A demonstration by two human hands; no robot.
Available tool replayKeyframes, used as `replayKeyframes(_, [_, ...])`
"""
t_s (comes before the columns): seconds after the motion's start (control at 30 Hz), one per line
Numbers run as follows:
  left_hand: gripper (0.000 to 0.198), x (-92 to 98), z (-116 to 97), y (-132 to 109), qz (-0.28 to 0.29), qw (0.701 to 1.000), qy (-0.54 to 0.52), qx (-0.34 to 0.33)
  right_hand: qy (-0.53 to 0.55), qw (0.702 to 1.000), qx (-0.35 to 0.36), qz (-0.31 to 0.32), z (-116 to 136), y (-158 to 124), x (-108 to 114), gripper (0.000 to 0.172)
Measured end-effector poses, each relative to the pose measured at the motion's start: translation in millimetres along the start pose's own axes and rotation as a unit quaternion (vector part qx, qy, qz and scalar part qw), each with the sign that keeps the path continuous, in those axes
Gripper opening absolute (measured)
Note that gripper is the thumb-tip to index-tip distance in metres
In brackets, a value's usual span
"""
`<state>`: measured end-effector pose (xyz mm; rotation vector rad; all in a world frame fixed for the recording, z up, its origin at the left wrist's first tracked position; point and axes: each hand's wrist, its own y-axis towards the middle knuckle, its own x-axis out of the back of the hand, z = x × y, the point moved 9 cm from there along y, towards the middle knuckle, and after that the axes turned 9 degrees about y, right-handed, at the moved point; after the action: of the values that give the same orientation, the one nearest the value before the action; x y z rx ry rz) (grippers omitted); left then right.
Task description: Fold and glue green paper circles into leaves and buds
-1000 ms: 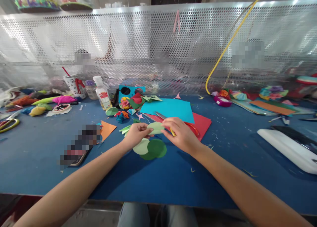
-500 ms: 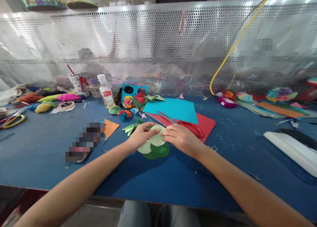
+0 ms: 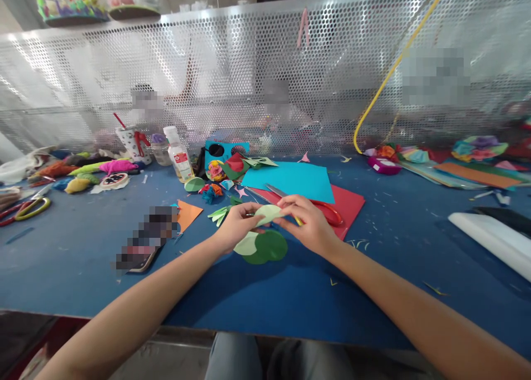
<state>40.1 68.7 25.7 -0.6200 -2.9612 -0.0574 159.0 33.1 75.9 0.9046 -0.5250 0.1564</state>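
Between my hands, above the table, is a pale green paper circle (image 3: 269, 213), tilted so it looks flattened. My left hand (image 3: 239, 223) pinches its left edge between thumb and fingers. The fingertips of my right hand (image 3: 306, 220) grip its right edge. Just below lie dark green paper circles (image 3: 271, 247) that overlap, with another pale green circle (image 3: 248, 245) at their left. Behind my right hand, scissors with orange handles (image 3: 332, 213) rest on red paper (image 3: 350, 207) and a blue sheet (image 3: 290, 180).
A phone (image 3: 145, 247) and an orange paper piece (image 3: 188, 216) lie to the left. Further back stand a clear bottle (image 3: 179, 157) and a patterned cup (image 3: 131, 143). A white object (image 3: 489, 247) lies at right. A perforated metal screen (image 3: 232, 64) borders the table's far side.
The pale green circle has tipped from facing me to nearly edge-on. My right hand's fingers have shifted up and opened slightly around its edge. The view has tilted a little.
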Motion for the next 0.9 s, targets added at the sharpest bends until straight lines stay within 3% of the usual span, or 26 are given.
replayKeyframes(0.13, [0.030,-3.5,-3.1,-0.9,0.018,0.999,0.033,-0.007,0.141,0.980,-0.143,0.003,-26.6,-3.3,-8.6,0.013])
replayKeyframes(0.23, [0.033,-7.6,-6.7,-1.4,0.031,0.995,0.084,-0.034,0.186,0.963,-0.192,0.018,-33.3,-6.6,-16.3,0.015])
replayKeyframes(0.37, [0.034,-5.3,-7.9,-0.9,0.011,0.992,0.116,-0.053,0.173,0.966,-0.192,-0.006,-31.8,-7.3,-12.9,0.016])
replayKeyframes(0.53, [0.030,-1.4,-1.0,1.8,0.003,0.997,0.079,-0.018,0.136,0.974,-0.179,0.009,-25.2,-6.2,-12.8,0.013])
replayKeyframes(0.7, [0.025,1.4,-0.7,2.8,-0.005,0.993,0.117,-0.025,0.131,0.979,-0.158,0.016,-20.2,-3.5,-11.9,0.016])
replayKeyframes(0.9, [0.029,-1.8,-0.6,1.7,0.009,0.989,0.140,-0.036,0.159,0.969,-0.188,0.000,-28.7,-7.1,-12.7,0.014])
